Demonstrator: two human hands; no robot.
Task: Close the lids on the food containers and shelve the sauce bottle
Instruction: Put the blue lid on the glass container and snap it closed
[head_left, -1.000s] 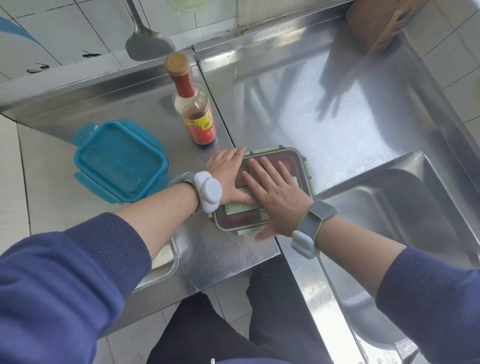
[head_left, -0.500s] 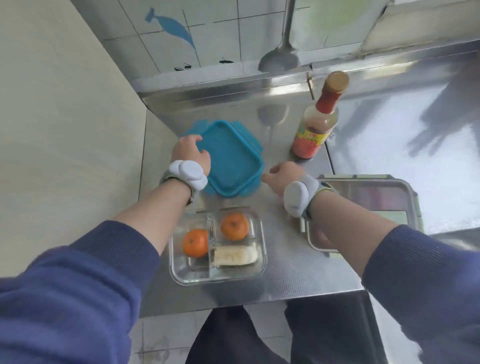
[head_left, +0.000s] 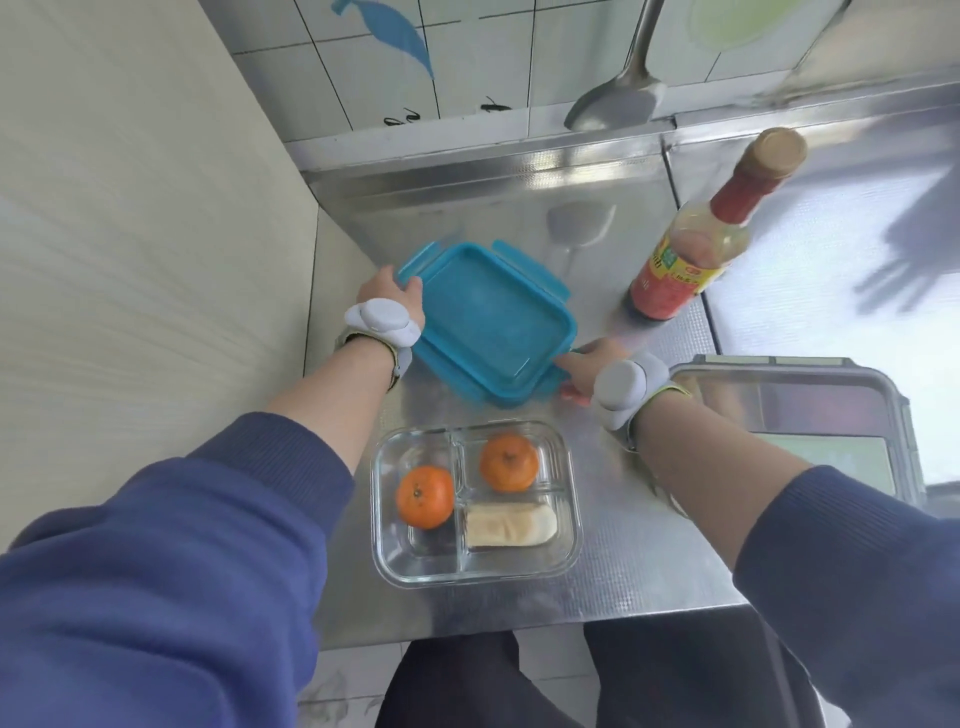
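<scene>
A teal lid (head_left: 488, 322) lies on the steel counter, behind an open glass container (head_left: 475, 504) that holds two oranges and a pale piece of food. My left hand (head_left: 392, 293) grips the lid's far left corner. My right hand (head_left: 589, 371) pinches its near right corner. At the right sits a second container (head_left: 810, 410) with a clear, grey-rimmed lid on it. The sauce bottle (head_left: 691, 249), with a red neck and brown cap, stands upright behind the right hand.
A beige wall panel (head_left: 145, 249) closes off the left side. A metal spatula (head_left: 618, 98) hangs against the tiled back wall. The steel counter (head_left: 649, 577) ends just in front of the glass container, above my legs.
Both hands left the grey-rimmed container at the right and moved to the teal lid. The right hand now holds the lid's near corner; the view swung left.
</scene>
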